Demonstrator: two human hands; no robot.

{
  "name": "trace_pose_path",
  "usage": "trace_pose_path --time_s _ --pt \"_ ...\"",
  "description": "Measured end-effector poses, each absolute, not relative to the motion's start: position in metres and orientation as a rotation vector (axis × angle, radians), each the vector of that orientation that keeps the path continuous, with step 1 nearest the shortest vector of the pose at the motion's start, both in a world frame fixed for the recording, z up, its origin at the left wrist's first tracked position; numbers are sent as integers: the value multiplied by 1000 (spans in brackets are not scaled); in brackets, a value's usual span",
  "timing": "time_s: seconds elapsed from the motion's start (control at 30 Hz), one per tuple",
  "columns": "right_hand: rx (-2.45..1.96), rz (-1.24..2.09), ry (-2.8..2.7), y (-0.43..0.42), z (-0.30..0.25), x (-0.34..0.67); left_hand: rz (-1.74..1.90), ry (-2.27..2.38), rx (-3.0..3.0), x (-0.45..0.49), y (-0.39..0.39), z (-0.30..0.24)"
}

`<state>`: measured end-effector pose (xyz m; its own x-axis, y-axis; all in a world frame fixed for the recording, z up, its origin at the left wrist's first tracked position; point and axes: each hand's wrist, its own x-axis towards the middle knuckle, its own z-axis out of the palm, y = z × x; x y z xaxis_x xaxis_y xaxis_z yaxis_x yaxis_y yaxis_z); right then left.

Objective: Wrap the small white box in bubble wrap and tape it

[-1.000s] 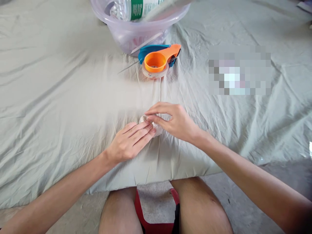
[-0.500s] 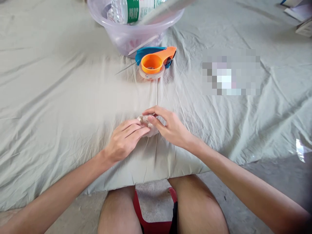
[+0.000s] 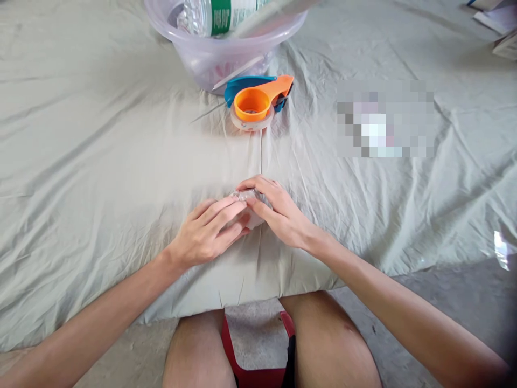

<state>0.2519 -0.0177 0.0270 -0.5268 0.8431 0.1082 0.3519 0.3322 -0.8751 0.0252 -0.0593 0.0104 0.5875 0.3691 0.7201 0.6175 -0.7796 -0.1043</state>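
Note:
A small bundle wrapped in clear, shiny plastic (image 3: 254, 216) rests on the cloth near the front edge, and what is inside cannot be made out. From the left, my left hand (image 3: 210, 229) grips it with bent fingers, the fingertips lying across its top and near side. My right hand (image 3: 283, 213) closes round its right end, thumb on top and the other fingers along the far side. Fingers cover much of the bundle. Beyond both hands, an orange and blue tape dispenser (image 3: 252, 105) lies with a roll of tape (image 3: 251, 125) on it.
A translucent purple basin (image 3: 234, 51) behind the dispenser holds a plastic bottle with a green label (image 3: 222, 19) and a long pale roll (image 3: 270, 19). Wrinkled pale cloth (image 3: 121, 161) covers the surface. A pixelated patch lies at right, papers or boxes (image 3: 503, 32) at far right.
The fingers of my left hand have shifted over the bundle, further onto its top, and spread apart more. My right hand keeps nearly the same hold.

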Motion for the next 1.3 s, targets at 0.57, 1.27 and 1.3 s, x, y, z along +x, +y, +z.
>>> trace_pose_path --time_s 0.57,1.27,1.3 --pt "-868 975 -1981 -11 -6 247 -1442 -1276 -2662 32 -54 -7" --pt "-829 935 -2056 -15 -7 250 -1178 -1486 -2878 38 -57 -23" --pt "-812 938 -2061 -15 -7 250 -1117 -1515 -2911 38 -57 -24"
